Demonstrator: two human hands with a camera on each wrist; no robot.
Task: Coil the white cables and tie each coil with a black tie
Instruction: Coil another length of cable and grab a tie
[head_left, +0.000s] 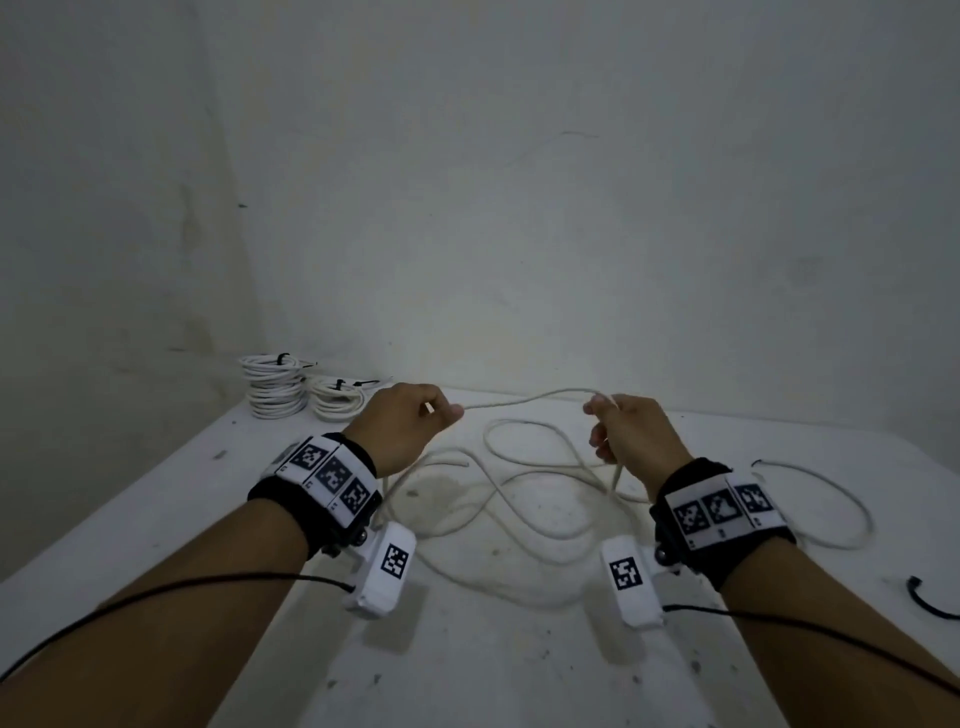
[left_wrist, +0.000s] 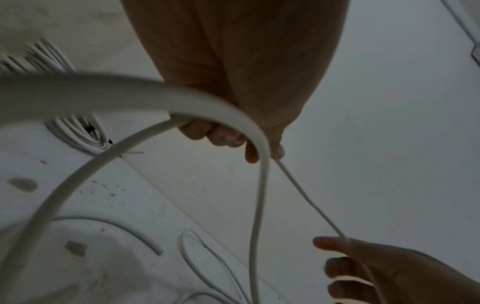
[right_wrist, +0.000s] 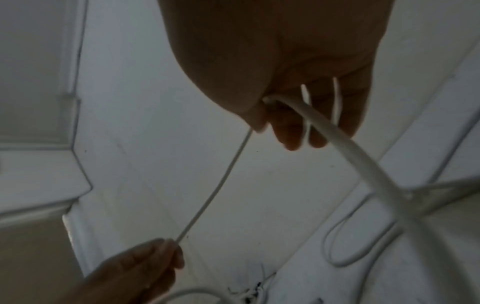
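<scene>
A long white cable (head_left: 524, 400) lies in loose loops on the white table (head_left: 156, 519). My left hand (head_left: 410, 421) pinches it between thumb and fingers, with a loop hanging below the fist (left_wrist: 259, 144). My right hand (head_left: 623, 431) grips the cable near its end, and the short end sticks out under the palm (head_left: 617, 475). A raised span (left_wrist: 309, 197) runs between the two hands (right_wrist: 215, 187). A black tie (head_left: 930, 600) lies at the right edge of the table.
Two finished white coils with black ties, a tall stack (head_left: 272, 387) and a lower one (head_left: 337, 400), stand at the table's back left corner against the wall. Another white cable loop (head_left: 841, 499) lies to the right of my right wrist.
</scene>
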